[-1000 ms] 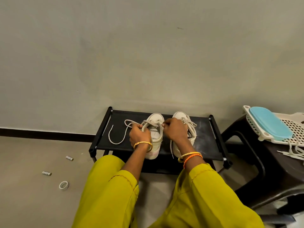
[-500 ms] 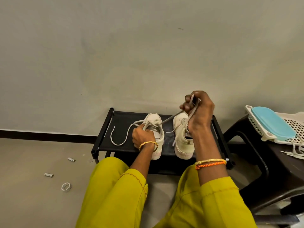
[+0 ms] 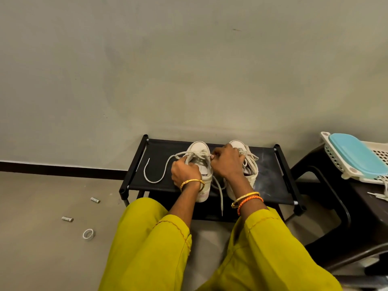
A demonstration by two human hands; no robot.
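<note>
On the floor left of the black rack (image 3: 270,173) lie a small silvery cylinder (image 3: 95,200), a second cylinder (image 3: 67,219) and a white tape ring (image 3: 88,234). At the right, a dark stool (image 3: 367,211) bears a white perforated basket (image 3: 335,156) near its far edge, with a blue lid (image 3: 357,155) on top.

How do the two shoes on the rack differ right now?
The left shoe is being worked on: the left hand and right hand both pinch its lace; the right shoe goes unheld. The left shoe's lace trails loose across the rack, while the right shoe's lace sits bunched on top. Both are whitish, toes toward the wall.
</note>
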